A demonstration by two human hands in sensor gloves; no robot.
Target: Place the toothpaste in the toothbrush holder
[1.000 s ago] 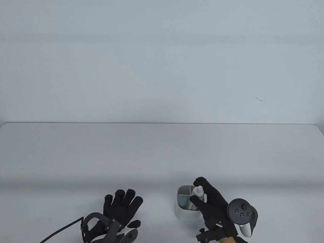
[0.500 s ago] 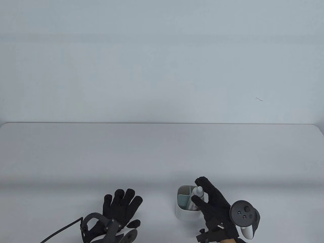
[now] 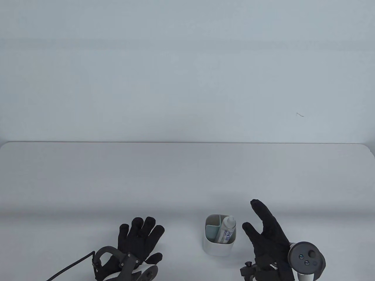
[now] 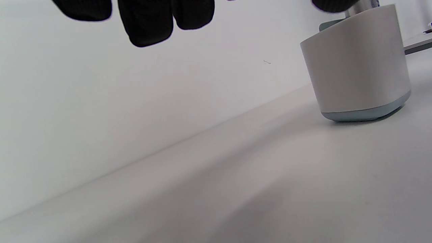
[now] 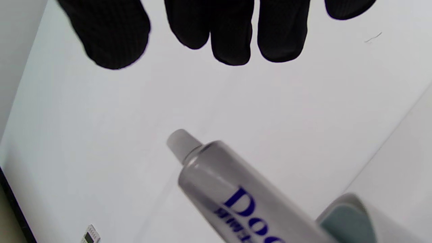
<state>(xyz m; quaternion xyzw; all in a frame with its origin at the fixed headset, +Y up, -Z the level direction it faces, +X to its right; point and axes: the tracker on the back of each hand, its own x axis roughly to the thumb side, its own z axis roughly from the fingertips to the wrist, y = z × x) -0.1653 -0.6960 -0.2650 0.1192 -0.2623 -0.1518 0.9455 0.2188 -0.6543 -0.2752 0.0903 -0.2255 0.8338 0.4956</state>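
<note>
The white toothbrush holder (image 3: 211, 248) with pale teal dividers stands near the table's front edge. The toothpaste tube (image 3: 227, 229), white with blue lettering, stands in its right compartment, cap up, leaning on the rim. My right hand (image 3: 265, 226) is open and empty, just right of the holder, apart from the tube. My left hand (image 3: 139, 238) lies flat and open on the table, left of the holder. In the right wrist view the tube (image 5: 229, 192) is below my spread fingers (image 5: 233, 30). The left wrist view shows the holder (image 4: 357, 67) at the right.
The grey table (image 3: 117, 181) runs back to a pale wall. A black cable (image 3: 70, 265) trails from my left wrist to the bottom edge.
My right hand has let go of the toothpaste tube and moved right with its fingers spread. The tube now stands alone in the holder. My left hand has not moved.
</note>
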